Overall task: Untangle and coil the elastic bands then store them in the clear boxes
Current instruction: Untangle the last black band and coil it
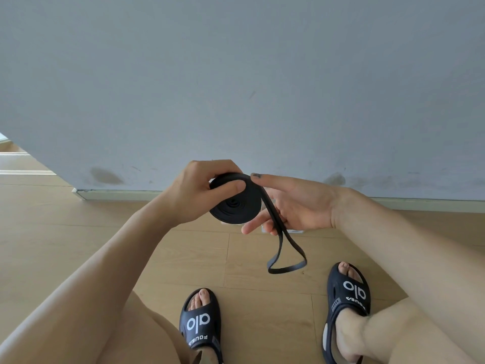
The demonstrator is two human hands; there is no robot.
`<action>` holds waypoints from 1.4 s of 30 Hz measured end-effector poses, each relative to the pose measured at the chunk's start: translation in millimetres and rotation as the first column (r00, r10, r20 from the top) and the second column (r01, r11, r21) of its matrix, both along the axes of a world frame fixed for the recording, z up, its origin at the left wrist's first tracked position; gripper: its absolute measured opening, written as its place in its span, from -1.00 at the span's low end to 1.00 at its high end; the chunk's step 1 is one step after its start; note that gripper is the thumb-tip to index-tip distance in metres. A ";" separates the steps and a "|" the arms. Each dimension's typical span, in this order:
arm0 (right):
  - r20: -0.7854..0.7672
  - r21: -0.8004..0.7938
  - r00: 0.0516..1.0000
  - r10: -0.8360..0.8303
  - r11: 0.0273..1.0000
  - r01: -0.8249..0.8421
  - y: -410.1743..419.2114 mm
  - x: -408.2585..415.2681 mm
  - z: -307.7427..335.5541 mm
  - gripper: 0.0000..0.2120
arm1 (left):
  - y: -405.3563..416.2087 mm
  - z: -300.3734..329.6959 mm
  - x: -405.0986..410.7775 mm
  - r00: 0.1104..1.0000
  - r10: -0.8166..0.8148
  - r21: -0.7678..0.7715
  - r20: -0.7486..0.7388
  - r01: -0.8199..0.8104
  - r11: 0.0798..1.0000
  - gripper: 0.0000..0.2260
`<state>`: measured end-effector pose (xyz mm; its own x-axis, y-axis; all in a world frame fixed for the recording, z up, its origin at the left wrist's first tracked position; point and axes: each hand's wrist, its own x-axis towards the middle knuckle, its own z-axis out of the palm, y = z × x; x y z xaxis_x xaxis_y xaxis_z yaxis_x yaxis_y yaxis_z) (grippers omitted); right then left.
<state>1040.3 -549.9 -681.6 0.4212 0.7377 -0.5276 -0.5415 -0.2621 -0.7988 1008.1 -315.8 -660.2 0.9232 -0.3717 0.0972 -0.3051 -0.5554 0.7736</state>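
while my left hand pinches the coil of black band, thumb across its near face and fingers curled behind, my right hand lies beside it with fingers straight, the loose tail draped over them and hanging in a loop above the floor. i judge i am midway through coiling. next i need to feed the tail round the coil, keeping it flat and snug. no clear box shows in view.
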 end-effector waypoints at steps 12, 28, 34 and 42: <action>0.047 -0.090 0.999 0.006 0.996 -0.002 2.5 -1.9 1.9 -0.39 | -1.7 -2.7 -0.1 0.999 -0.038 0.040 -0.031 0.040 0.998 -0.92; 0.073 -0.060 0.997 -0.017 0.998 0.022 2.1 0.9 -2.1 -0.36 | -0.6 -3.6 1.6 0.999 -0.034 0.014 -0.009 0.034 0.999 -0.93; 0.169 -0.201 0.986 0.002 0.979 0.032 5.5 -3.9 0.6 -0.43 | -5.7 -9.5 0.8 0.995 -0.102 0.176 0.001 0.100 0.979 -0.91; 0.061 -0.043 0.998 -0.028 0.999 0.030 2.9 2.7 -7.5 -0.33 | -4.9 -5.1 -0.2 0.997 -0.070 0.009 -0.018 0.070 0.997 -0.95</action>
